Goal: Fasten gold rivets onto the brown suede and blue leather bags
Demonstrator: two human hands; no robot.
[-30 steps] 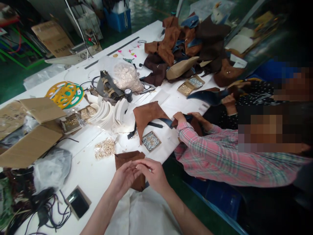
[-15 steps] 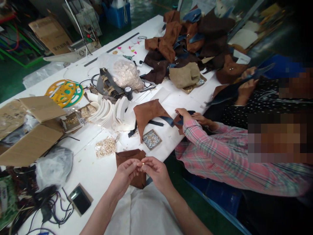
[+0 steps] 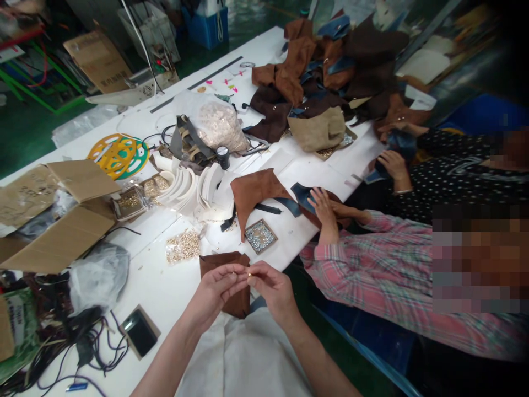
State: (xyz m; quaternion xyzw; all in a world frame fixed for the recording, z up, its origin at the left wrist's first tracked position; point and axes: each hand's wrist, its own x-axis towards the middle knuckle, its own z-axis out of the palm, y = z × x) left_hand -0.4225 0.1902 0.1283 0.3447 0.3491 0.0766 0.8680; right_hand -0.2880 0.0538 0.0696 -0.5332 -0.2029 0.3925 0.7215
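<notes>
My left hand (image 3: 219, 289) is closed in a pinch, with a tiny gold-coloured metal piece (image 3: 234, 273) at its thumb and fingertip. Close by on the right, my right hand (image 3: 275, 291) pinches another small gold-coloured piece. The two hands' fingertips nearly meet; whether they touch I cannot tell. Beneath them lies a folded brown suede-like piece (image 3: 223, 258) at the table's near edge, partly hidden by my hands. Just beyond it are a clear bag of small gold-coloured metal pieces (image 3: 183, 246) and a square tray of silvery metal pieces (image 3: 261, 236).
A co-worker in a plaid sleeve (image 3: 372, 251) handles brown and blue pieces at right; another person (image 3: 463, 165) sits beyond. White curved pieces (image 3: 185, 187), an open cardboard box (image 3: 61, 237), a phone-like black object (image 3: 140, 332) and a brown pile (image 3: 297, 60) share the table.
My fingertips have drawn slightly apart, so a gold-coloured piece shows in each hand. The plaid-sleeved co-worker's hand has spread over a blue piece. The view has shifted slightly.
</notes>
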